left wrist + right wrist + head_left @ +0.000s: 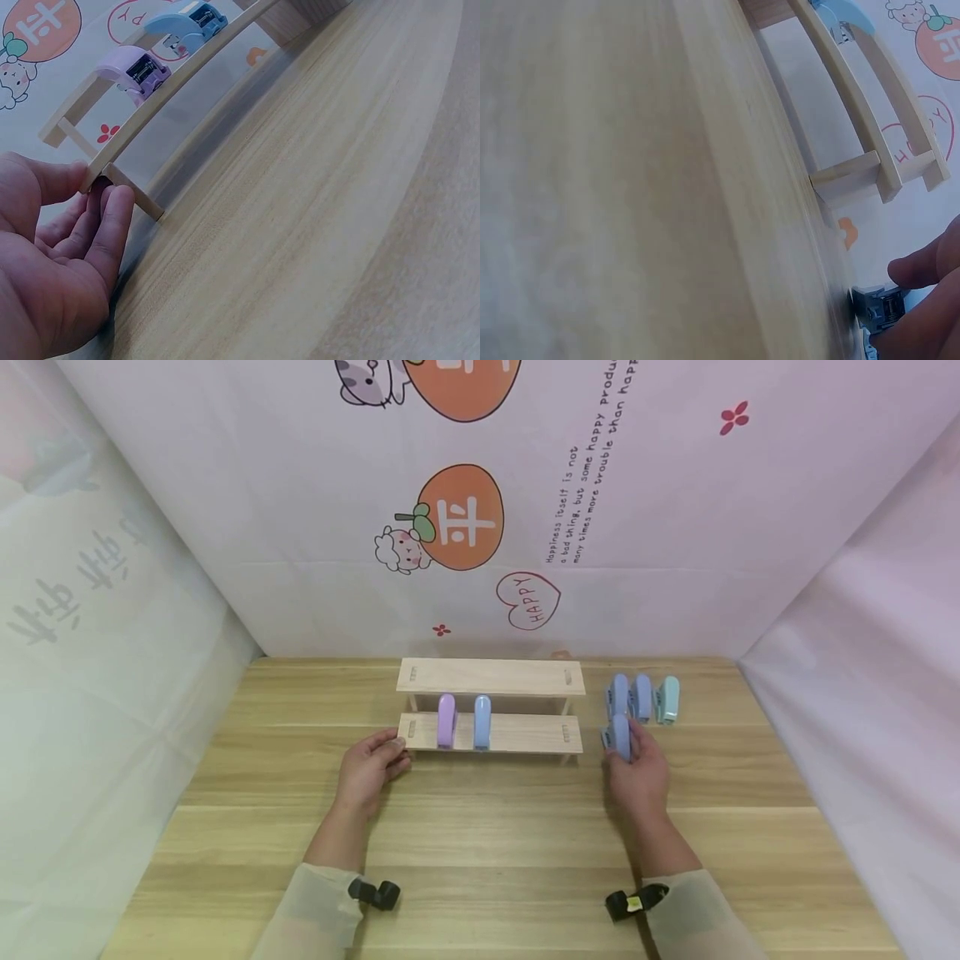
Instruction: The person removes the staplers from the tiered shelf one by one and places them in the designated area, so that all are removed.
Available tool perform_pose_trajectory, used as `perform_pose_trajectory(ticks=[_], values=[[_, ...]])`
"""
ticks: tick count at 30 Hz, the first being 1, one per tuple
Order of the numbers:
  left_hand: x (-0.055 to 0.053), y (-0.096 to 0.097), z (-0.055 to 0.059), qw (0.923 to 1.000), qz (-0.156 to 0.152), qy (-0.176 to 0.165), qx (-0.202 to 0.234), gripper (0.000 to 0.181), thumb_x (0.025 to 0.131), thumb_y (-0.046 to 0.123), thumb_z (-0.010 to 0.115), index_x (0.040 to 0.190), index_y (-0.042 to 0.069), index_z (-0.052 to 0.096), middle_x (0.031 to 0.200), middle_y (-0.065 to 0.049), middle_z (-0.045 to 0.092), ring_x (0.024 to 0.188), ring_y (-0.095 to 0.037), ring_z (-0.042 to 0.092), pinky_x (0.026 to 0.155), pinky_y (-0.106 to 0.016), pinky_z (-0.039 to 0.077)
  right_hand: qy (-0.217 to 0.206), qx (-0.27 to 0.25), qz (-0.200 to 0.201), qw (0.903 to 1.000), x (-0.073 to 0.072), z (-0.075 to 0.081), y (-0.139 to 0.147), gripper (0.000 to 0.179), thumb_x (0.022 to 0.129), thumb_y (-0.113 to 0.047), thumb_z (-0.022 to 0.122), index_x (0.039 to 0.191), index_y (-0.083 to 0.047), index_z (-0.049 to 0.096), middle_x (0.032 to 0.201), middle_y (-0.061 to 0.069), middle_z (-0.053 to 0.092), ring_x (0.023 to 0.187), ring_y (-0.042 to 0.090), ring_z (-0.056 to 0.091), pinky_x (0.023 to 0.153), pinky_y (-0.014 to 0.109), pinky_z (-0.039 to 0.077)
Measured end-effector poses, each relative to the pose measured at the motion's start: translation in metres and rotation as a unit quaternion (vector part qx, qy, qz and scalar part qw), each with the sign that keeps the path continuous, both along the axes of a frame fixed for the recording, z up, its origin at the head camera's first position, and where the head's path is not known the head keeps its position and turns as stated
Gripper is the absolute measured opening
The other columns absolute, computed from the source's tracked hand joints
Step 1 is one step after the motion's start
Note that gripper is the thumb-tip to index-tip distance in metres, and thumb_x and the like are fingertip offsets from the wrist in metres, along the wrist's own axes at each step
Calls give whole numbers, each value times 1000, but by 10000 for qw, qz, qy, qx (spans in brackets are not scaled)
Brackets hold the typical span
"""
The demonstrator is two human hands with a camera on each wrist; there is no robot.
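Note:
A two-tier wooden rack (525,734) stands on the table. On its lower board sit a purple stapler (446,720) and, to its right, a light blue stapler (482,722). My left hand (367,770) pinches the left end of that lower board, thumb on top and fingers beneath, as the left wrist view shows. Right of the rack, my right hand (642,777) holds a blue stapler (618,737) between thumb and fingers. Just behind it are two more blue staplers (640,695) and a mint green stapler (667,698), side by side.
The rack's upper board (487,677) is set farther back, close to the printed white cloth (637,610) behind the table. More white cloth hangs at both sides. Bare wooden tabletop (495,843) lies between my forearms.

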State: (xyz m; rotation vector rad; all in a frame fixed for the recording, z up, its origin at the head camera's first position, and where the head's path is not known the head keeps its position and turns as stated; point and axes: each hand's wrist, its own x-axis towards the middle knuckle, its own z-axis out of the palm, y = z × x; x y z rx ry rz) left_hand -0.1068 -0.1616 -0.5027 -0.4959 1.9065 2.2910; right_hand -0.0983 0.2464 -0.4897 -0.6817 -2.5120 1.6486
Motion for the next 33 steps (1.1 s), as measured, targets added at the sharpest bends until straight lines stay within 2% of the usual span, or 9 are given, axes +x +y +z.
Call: perform_pose_trajectory(ticks=[7,17,23,33], values=[[0,0,3,10000,12,36,37,37,101,6,65,135,-7,59,122,-20,64,101,-24,69,94,-33,64,-4,132,-10,9999,-2,1,1,69,101,-8,62,162,-19,34,164,10,35,151,27,34,127,46,29],[0,0,4,10000,27,11,56,36,101,6,65,134,-7,59,122,-20,64,101,-24,68,94,-33,64,-161,242,75,9995,-6,-1,7,71,101,-9,62,164,-18,30,165,11,34,152,30,33,126,48,31],[0,0,3,9999,92,3,120,36,100,4,66,133,-7,60,120,-20,65,100,-24,69,93,-34,64,-256,209,107,9994,-6,-2,8,73,101,-9,63,164,-17,28,165,11,33,152,31,32,127,48,31],[1,0,2,10000,17,18,47,36,101,6,65,134,-6,60,122,-20,64,100,-23,69,93,-33,64,-265,122,126,9995,-7,0,8,75,99,-8,64,164,-15,26,165,14,32,152,31,31,126,48,31]])
